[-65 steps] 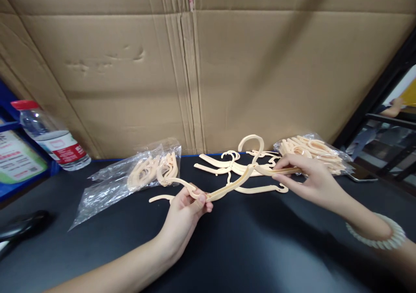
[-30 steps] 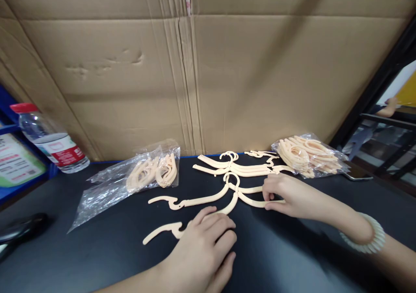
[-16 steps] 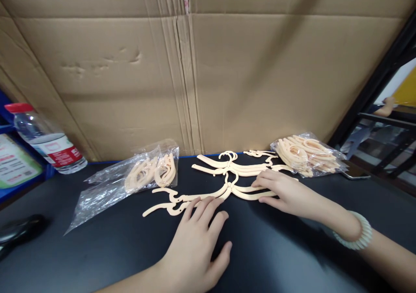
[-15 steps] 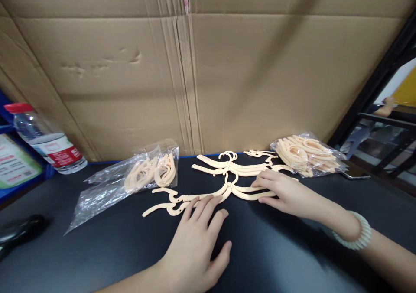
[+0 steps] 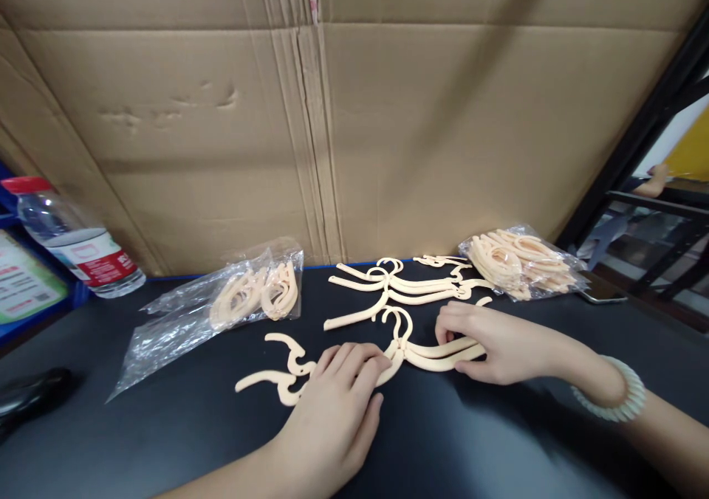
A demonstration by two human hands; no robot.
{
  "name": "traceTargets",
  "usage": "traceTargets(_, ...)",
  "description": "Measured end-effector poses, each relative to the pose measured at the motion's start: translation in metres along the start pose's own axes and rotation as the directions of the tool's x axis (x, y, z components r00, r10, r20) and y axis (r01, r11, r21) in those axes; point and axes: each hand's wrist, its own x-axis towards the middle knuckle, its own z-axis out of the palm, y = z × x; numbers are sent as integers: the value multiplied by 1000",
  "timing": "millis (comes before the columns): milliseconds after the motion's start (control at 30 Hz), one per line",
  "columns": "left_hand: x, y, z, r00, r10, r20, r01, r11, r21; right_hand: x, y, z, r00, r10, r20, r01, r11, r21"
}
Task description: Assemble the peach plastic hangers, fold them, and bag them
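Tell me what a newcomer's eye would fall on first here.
Probably the cream hangers in the middle foreground, with the left hand over one side and the right hand around the other. Next, likely the red-capped bottle at far left, and the large cardboard sheet filling the background.

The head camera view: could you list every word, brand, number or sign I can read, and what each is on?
None reads clearly enough to quote.
Red-and-white label on the bottle: white print on the red, too blurred to read.
White-and-green sheet at the left edge: red and dark print, too small and blurred.
Pale hangers: no lettering can be made out.
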Motion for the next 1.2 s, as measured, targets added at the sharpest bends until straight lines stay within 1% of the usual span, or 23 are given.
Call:
traceTargets(67, 2, 0, -1, 1000, 22, 7, -22, 999, -30, -1, 0, 0, 1000, 4, 22, -4, 1000, -5)
traceTargets(133, 3, -3, 0, 1000, 25, 3, -24, 999, -26, 0, 0, 1, 999, 18, 28, -18, 1000, -2)
traceTargets(200, 3, -7, 2, 1000, 4, -5, -4, 1000, 8, 3, 1, 2, 999, 42, 3, -42, 999, 4)
traceTargets(367, 0, -13, 9, 999, -48, -8, 48, 986, 157, 10, 9, 6, 986, 92, -136, -97, 995, -27)
traceTargets(500, -3, -13, 10, 998, -59, 18, 55, 979, 198, 9, 12, 7, 984, 107, -146, -117, 991, -61)
traceTargets(667, -3, -14, 12, 998, -65, 10, 61, 972, 226, 8, 13, 6, 981, 126, -147, -137, 988, -68)
traceTargets(767, -3, -15, 12, 996, -75, 41, 64, 972, 227, 8, 14, 5, 977, 146, -158, -161, 983, -86)
traceTargets(967, -2, -16, 13, 996, -69, 61, 55, 976, 213, 9, 16, 5, 974, 152, -171, -175, 976, -131)
traceTargets(1200, 1, -13, 5, 996, -51, 75, 38, 986, 161, 8, 18, 7, 973, 124, -194, -157, 974, -165)
